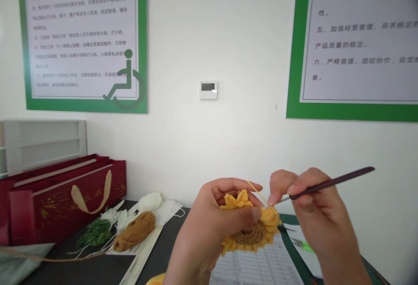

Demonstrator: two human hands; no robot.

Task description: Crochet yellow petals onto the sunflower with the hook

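Note:
My left hand (225, 222) is closed on a crocheted sunflower (250, 237) with yellow petals and a brown centre, its thumb pressed across the front. A strand of yellow yarn (257, 192) runs from the left index finger down to the petal edge. Between the fingers of my right hand (313, 206) is a crochet hook (333, 181) with a dark purple handle. The hook's thin metal tip reaches the upper right petals, where the finger and thumb hide part of it.
Left on the dark table lie brown yarn (135, 232), green yarn (94, 232) and white yarn (150, 202). Behind them stand dark red gift bags (81, 193). Below my hands are a printed sheet (257, 265) and a green cutting mat (294, 256). A white wall rises behind.

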